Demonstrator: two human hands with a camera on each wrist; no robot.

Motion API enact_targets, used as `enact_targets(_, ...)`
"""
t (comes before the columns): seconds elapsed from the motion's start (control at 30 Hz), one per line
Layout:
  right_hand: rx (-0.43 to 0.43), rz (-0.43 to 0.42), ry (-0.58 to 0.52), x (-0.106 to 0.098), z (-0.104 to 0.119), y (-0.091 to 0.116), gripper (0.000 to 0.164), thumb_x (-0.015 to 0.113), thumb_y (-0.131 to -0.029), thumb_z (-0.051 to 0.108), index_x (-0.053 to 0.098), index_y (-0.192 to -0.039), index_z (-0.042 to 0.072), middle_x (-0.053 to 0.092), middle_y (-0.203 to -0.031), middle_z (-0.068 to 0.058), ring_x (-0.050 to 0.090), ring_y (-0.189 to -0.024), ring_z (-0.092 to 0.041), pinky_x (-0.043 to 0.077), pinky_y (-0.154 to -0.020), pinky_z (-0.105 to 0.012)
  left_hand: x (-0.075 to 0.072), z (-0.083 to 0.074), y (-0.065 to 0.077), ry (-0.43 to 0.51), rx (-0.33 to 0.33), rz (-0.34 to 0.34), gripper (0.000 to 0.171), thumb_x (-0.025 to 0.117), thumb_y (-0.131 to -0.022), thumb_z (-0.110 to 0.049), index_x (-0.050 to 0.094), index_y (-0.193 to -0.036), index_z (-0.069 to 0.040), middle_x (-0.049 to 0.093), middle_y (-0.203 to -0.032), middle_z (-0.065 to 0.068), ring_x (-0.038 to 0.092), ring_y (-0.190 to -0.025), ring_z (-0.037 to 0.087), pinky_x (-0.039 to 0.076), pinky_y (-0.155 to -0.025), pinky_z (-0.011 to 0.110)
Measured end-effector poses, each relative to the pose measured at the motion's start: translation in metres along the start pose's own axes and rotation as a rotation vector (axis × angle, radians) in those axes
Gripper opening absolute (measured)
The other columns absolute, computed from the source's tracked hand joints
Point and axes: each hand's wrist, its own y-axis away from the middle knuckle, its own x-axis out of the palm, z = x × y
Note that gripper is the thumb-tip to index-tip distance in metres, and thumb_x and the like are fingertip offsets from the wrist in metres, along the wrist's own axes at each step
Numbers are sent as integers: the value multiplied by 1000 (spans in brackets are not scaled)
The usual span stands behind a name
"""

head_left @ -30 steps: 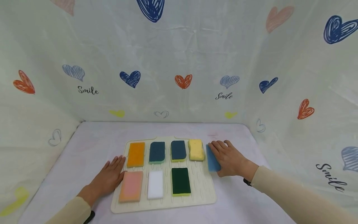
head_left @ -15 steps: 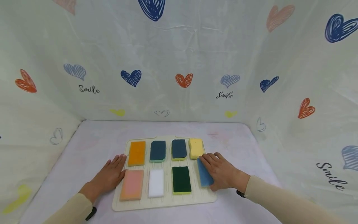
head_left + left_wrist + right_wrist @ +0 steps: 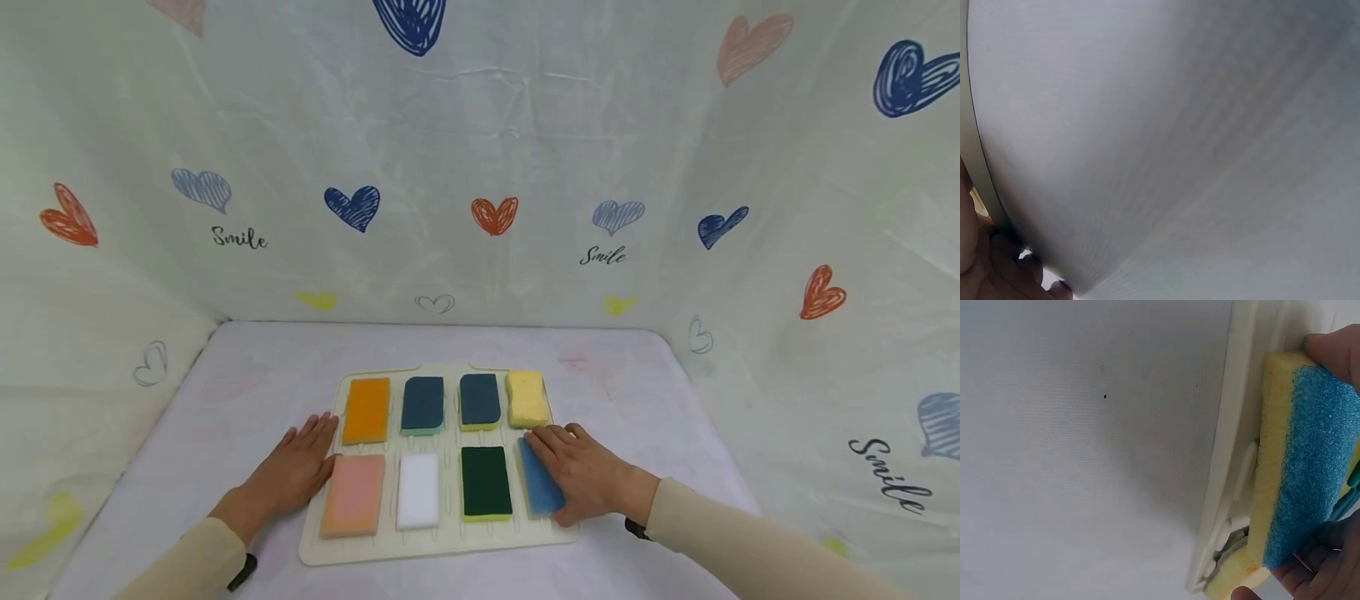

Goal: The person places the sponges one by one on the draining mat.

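My right hand (image 3: 588, 475) grips a blue-and-yellow scrub sponge (image 3: 1313, 469) by its two ends, thumb at one end and fingers at the other. In the head view this sponge lies at the front right of a cream tray (image 3: 442, 546), right of a dark green sponge (image 3: 486, 483) and below a pale yellow one (image 3: 527, 398). Whether it bears fully on the tray is hard to tell. Flat with fingers extended, my left hand (image 3: 288, 471) rests against the tray's left edge, beside a peach-pink sponge (image 3: 352, 496). The left wrist view shows only part of that hand (image 3: 997, 269).
Also on the tray are an orange sponge (image 3: 366, 410), a white sponge (image 3: 417, 492) and two dark blue-topped sponges, one (image 3: 422, 404) left of the other (image 3: 479, 400). A white cloth (image 3: 622, 371) covers the table. Heart-printed curtains (image 3: 420, 258) surround it.
My right hand has carried the blue-and-yellow sponge from beside the tray's right edge, leftward and nearer, onto its front right part. My left hand stays at the tray's left edge.
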Motion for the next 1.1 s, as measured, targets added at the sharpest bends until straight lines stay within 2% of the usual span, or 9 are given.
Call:
enact_targets(0.37,-3,4,48,1,0,-1,120,73,-76,78,33,-162,4,46,-160,-12,48,-142,-26,45,-110,-47,2,1,1,-26,17,-41,66,60,-108,-29,40,-156,11,42,-160,33,39,-149,53,32,-119,71)
enact_targets(0.5,0,9,53,1,1,-3,119,71,-77,79,33,-162,5,46,-160,-12,48,-142,-26,45,-110,-47,3,0,2,-24,13,-41,66,60,-107,-28,39,-156,11,43,-160,33,39,-149,53,32,-119,71)
enact_targets(0.73,7,75,25,3,4,-6,117,69,-79,78,31,-164,7,41,-164,-10,44,-146,-24,42,-113,-46,6,3,1,-24,18,-38,67,61,-107,-28,38,-156,11,42,-160,33,39,-149,53,32,-118,72)
enact_targets(1.1,18,103,10,1,2,-8,117,69,-81,78,28,-165,7,39,-166,-10,42,-150,-25,41,-115,-49,4,1,0,-21,3,-25,67,60,-107,-29,38,-157,10,42,-161,32,38,-150,52,31,-119,71)
